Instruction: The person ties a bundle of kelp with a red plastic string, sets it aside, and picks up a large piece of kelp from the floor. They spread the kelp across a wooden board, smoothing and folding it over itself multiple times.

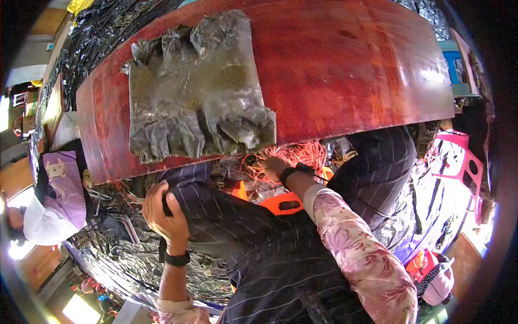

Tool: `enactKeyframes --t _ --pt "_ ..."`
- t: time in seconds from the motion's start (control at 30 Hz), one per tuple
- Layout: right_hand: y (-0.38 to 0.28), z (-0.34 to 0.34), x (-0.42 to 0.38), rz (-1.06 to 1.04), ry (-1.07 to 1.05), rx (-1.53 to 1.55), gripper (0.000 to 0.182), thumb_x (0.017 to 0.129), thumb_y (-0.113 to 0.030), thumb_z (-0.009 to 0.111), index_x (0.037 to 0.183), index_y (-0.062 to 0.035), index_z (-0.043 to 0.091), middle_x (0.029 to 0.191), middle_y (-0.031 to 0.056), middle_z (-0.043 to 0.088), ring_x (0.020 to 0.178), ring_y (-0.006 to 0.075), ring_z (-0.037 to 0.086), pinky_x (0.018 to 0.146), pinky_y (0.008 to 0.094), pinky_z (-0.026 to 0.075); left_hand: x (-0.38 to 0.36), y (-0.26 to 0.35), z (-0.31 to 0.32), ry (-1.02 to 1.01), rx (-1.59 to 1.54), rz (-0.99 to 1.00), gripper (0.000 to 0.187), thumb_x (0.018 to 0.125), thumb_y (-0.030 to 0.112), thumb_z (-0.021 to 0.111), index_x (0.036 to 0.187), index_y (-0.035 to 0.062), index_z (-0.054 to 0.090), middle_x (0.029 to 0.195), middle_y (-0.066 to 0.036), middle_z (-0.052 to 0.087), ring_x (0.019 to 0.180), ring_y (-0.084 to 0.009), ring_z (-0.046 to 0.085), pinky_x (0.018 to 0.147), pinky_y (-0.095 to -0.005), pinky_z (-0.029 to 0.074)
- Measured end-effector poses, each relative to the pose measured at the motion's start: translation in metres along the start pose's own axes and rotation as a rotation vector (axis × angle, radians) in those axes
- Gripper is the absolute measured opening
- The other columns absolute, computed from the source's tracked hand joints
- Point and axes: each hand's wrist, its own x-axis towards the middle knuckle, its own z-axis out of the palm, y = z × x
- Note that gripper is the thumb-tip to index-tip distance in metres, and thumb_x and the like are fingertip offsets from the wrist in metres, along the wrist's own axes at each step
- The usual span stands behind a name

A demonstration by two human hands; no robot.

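Observation:
A broad dark-green sheet, wrinkled and ruffled along its edges like kelp (197, 89), lies on the left part of a red board (334, 65). My right hand (274, 168) reaches down between my legs, below the board's near edge, into a tangle of thin orange strings (305, 155). Its fingertips are hidden among the strings. My left hand (166, 218) is beside my left knee, thumb apart from the fingers, with nothing visible held. Under my right forearm sits an orange plastic piece with a slot (281, 204), perhaps a stool or basket rim.
A pink plastic stool (465, 162) stands to the right. Dark, shiny wrinkled sheets (116, 27) cover the ground behind the board and around me. At left is a person in a purple checked garment (67, 186); at lower right is a person in a pink hat (438, 283).

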Motion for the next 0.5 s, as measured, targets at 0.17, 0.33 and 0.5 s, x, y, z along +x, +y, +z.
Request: enactKeyframes --t 0.17,0.33,0.5 --pt "-0.054 -0.094 -0.032 -0.023 -0.281 -0.140 0.050 0.091 -0.025 0.052 0.138 -0.0093 0.046 0.146 0.0226 0.038 0.119 0.0343 0.056 0.093 0.0473 0.049 0.011 0.001 0.008 -0.027 0.000 0.032 0.026 0.095 0.026 0.053 0.099 0.0049 0.067 0.104 -0.009 0.069 0.105 -0.0323 0.062 0.094 -0.0436 0.041" --pt "-0.041 -0.071 -0.026 0.012 -0.088 -0.061 0.042 0.091 -0.029 0.053 0.114 0.0057 0.056 0.105 0.0212 0.065 0.092 0.0355 0.066 0.075 0.0482 0.052 0.017 0.010 0.006 -0.048 -0.008 0.022 0.025 0.094 0.026 0.054 0.098 0.0048 0.066 0.104 -0.009 0.069 0.105 -0.0320 0.061 0.094 -0.0432 0.041" --pt "-0.042 -0.072 -0.012 -0.322 0.347 0.121 0.027 0.087 -0.025 0.056 0.080 -0.0005 0.064 0.081 0.0216 0.063 0.078 0.0376 0.064 0.068 0.0477 0.051 0.019 0.018 0.007 -0.054 -0.014 0.024 0.022 0.090 0.023 0.057 0.098 0.0056 0.067 0.105 -0.009 0.069 0.105 -0.0308 0.061 0.094 -0.0417 0.041"
